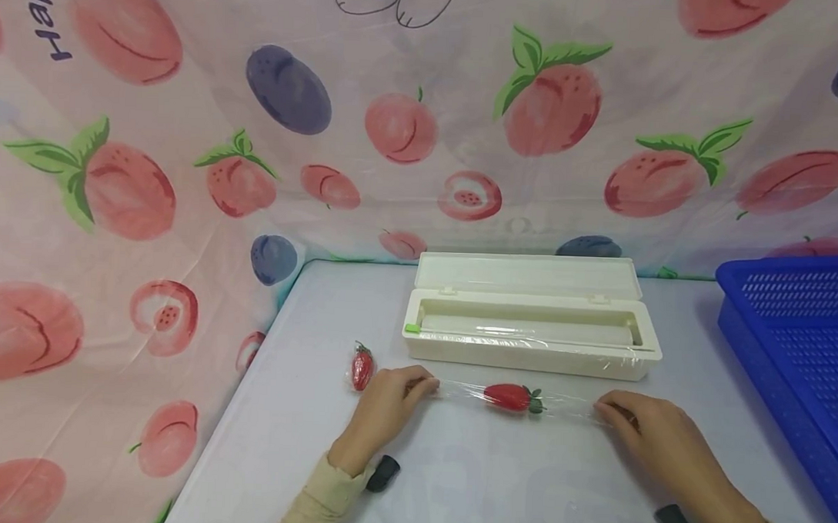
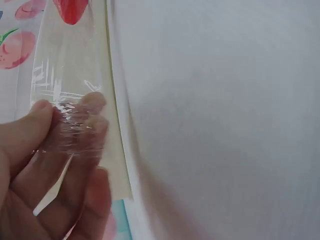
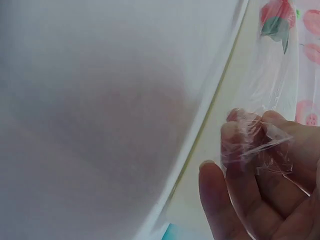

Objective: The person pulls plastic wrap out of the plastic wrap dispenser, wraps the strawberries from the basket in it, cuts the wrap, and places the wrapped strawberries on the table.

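A red strawberry [image 1: 507, 398] with a green leafy top lies wrapped in a strip of clear plastic wrap [image 1: 569, 406], stretched between both hands. My left hand [image 1: 390, 403] pinches the left end of the wrap between thumb and fingers. At the other end my right hand [image 1: 662, 435] pinches the gathered wrap. The right wrist view shows the crumpled film [image 3: 257, 145] over the fingertips and the strawberry's leaves [image 3: 276, 29] farther up. In the left wrist view only the strawberry's red tip [image 2: 72, 11] shows.
Behind the hands stands a cream wrap dispenser [image 1: 526, 358] with its lid [image 1: 529, 276] raised and a roll inside. A second wrapped strawberry [image 1: 362, 368] lies left of it, beside my left hand. The blue basket [image 1: 749, 342] is at the right, and fruit-print cloth [image 1: 412, 53] hangs behind.
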Demonstrator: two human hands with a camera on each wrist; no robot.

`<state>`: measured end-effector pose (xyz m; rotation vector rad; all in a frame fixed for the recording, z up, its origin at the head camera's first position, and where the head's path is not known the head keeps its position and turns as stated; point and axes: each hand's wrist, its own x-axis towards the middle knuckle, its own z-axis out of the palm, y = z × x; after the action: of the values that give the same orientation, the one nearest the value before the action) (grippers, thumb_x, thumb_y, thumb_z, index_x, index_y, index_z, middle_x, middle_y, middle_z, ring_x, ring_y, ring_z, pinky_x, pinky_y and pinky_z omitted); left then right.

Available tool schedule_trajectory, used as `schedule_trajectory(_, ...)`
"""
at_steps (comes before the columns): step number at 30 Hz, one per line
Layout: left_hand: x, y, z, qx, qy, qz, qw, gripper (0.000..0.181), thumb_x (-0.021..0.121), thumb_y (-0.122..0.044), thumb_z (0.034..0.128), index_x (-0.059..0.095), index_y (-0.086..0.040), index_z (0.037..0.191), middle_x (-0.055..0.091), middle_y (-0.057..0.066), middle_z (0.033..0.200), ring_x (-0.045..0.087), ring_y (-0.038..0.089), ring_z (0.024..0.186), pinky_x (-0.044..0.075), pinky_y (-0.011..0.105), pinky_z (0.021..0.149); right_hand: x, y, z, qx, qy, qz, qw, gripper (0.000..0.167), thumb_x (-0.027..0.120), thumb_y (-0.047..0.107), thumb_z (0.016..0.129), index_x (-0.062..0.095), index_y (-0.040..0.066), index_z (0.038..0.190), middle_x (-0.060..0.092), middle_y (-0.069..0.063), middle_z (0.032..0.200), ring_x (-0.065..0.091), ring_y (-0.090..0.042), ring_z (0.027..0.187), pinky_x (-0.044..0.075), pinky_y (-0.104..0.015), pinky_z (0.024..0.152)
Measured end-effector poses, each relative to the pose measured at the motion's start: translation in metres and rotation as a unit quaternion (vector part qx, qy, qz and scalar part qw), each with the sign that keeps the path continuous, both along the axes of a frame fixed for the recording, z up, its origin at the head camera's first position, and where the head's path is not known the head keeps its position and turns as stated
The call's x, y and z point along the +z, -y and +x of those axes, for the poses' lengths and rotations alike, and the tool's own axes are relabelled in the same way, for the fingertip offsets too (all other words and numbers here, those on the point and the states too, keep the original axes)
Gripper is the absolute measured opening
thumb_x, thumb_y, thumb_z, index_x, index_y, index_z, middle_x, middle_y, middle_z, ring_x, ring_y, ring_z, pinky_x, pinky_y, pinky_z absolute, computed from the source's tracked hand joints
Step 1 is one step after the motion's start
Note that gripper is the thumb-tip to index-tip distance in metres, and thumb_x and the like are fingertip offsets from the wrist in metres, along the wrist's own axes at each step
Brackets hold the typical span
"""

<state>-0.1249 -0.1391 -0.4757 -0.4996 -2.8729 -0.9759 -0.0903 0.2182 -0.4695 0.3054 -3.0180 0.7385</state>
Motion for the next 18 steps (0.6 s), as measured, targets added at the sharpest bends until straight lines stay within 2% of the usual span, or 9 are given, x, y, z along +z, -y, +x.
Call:
schedule_trajectory(3, 0.0002, -0.0013, -0.0009, 0.026, 0.017, 0.036, 0.9989, 0.012, 0.071, -0.028, 0.0916, 0.077, -0.018, 0.087, 0.074, -0.010, 0.077, 0.062, -0.002, 0.068, 0.048, 0.018, 0.062, 0.0016, 0.0005, -0.0011, -0.014, 0.004, -0.003, 0.9999, 0.010, 0.069, 0.021, 0.093, 0.075, 0.013, 0.091, 0.069, 0.007, 0.074, 0.054, -0.010, 0.064, 0.046, -0.037, 0.058)
schedule_trajectory(6, -0.0003, -0.0020, -0.0023, 0.051, 0.027, 0.062, 0.9964, 0.012, 0.075, -0.028, 0.0889, 0.076, -0.017, 0.083, 0.072, -0.010, 0.071, 0.064, -0.002, 0.066, 0.049, 0.018, 0.059, 0.0018, 0.0006, -0.0017, -0.028, -0.003, -0.007, 0.9996, 0.013, 0.071, 0.024, 0.093, 0.076, 0.013, 0.089, 0.067, 0.007, 0.071, 0.051, -0.010, 0.061, 0.043, -0.035, 0.056)
schedule_trajectory(9, -0.0010, -0.0020, -0.0039, 0.078, 0.022, 0.082, 0.9933, 0.015, 0.080, -0.029, 0.0840, 0.073, -0.019, 0.076, 0.068, -0.012, 0.064, 0.059, -0.002, 0.057, 0.045, 0.018, 0.054, 0.0010, -0.0003, -0.0027, -0.047, -0.014, -0.009, 0.9987, 0.016, 0.072, 0.027, 0.091, 0.075, 0.013, 0.085, 0.066, 0.007, 0.067, 0.049, -0.011, 0.059, 0.040, -0.032, 0.055)
schedule_trajectory(12, -0.0026, -0.0014, -0.0061, 0.106, 0.025, 0.105, 0.9884, 0.022, 0.085, -0.030, 0.0784, 0.067, -0.019, 0.071, 0.063, -0.011, 0.062, 0.054, 0.001, 0.054, 0.042, 0.019, 0.053, 0.0005, -0.0019, -0.0037, -0.060, -0.029, -0.015, 0.9977, 0.020, 0.074, 0.031, 0.090, 0.073, 0.015, 0.079, 0.065, 0.007, 0.065, 0.054, -0.010, 0.059, 0.042, -0.032, 0.054)
schedule_trajectory(15, -0.0039, -0.0014, -0.0079, 0.130, 0.039, 0.131, 0.9821, 0.028, 0.088, -0.028, 0.0748, 0.062, -0.016, 0.074, 0.062, -0.007, 0.067, 0.052, 0.004, 0.057, 0.042, 0.019, 0.054, 0.0005, -0.0023, -0.0045, -0.064, -0.053, -0.024, 0.9963, 0.022, 0.076, 0.031, 0.088, 0.070, 0.016, 0.073, 0.067, 0.005, 0.064, 0.059, -0.012, 0.058, 0.045, -0.034, 0.053)
schedule_trajectory(18, -0.0057, -0.0021, -0.0100, 0.132, 0.048, 0.144, 0.9797, 0.026, 0.087, -0.027, 0.0753, 0.065, -0.014, 0.081, 0.066, -0.004, 0.073, 0.055, 0.005, 0.061, 0.043, 0.020, 0.056, 0.0010, -0.0015, -0.0054, -0.068, -0.076, -0.031, 0.9943, 0.023, 0.079, 0.031, 0.085, 0.067, 0.018, 0.070, 0.067, 0.004, 0.063, 0.062, -0.014, 0.058, 0.046, -0.034, 0.052)
